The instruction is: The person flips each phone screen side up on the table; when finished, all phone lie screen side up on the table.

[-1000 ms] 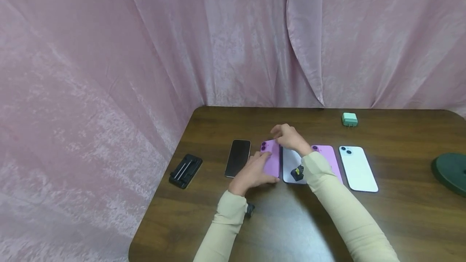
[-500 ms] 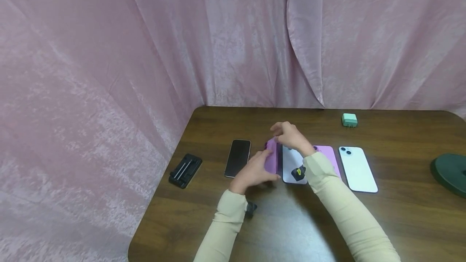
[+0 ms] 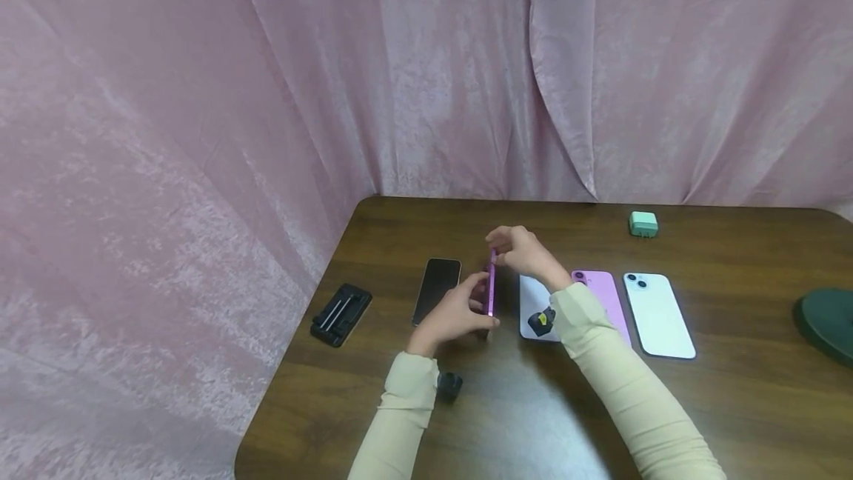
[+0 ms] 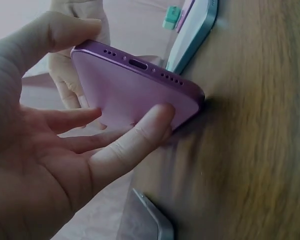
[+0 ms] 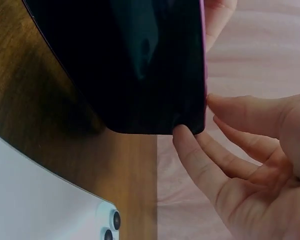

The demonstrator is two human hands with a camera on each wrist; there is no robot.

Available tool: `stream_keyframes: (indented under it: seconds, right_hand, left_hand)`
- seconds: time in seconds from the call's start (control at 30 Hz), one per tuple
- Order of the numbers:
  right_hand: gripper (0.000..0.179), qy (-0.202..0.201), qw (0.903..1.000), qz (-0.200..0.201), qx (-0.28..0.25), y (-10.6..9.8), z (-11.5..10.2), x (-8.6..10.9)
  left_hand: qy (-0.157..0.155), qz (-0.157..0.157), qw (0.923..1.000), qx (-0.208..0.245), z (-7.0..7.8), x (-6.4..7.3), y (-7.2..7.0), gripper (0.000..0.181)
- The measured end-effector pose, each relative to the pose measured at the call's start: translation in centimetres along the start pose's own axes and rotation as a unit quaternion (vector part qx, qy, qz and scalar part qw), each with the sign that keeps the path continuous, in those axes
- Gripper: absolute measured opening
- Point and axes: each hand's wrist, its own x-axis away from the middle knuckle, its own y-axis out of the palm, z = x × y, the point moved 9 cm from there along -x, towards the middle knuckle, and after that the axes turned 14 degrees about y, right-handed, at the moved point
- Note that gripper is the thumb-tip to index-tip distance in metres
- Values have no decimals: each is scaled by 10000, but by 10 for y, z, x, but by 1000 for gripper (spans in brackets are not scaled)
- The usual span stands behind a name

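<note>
Purple phone (image 3: 491, 289) on edge, seemingly between both hands

Both my hands raised together, mid-scene.
My left hand (image 3: 456, 313) pinches at the near end, fingers curled; my right hand (image 3: 526, 252) pinches at the far end.

Purple phone (image 3: 491, 287) had a glossy black screen, seen in the right wrist view, and sat on a dark brown wood-grain table (image 3: 733, 406). Around it lay a black-faced phone (image 3: 436, 290), a white phone (image 3: 533, 295), a pink-purple phone (image 3: 600, 295), a pale blue-white phone (image 3: 658, 315), a mint green charger (image 3: 643, 224), a black stand (image 3: 340, 313) and a dark green disc (image 3: 826, 321). Curtain (image 3: 200, 95) was pink with a mottled crushed sheen, and both sleeves (image 3: 620, 384) were plain cream.
</note>
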Motion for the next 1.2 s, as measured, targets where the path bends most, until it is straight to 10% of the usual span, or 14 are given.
stream_keyframes:
  seconds: [0.7, 1.2]
  right_hand:
    - [52, 1101, 9871, -939, -686, 28, 31, -9]
    - [56, 1477, 9869, -494, -431, 35, 40, -12]
  left_hand:
    - [44, -120, 9998, 137, -1, 9, -9, 85]
    - [199, -105, 9986, 479, -10, 10, -9, 82]
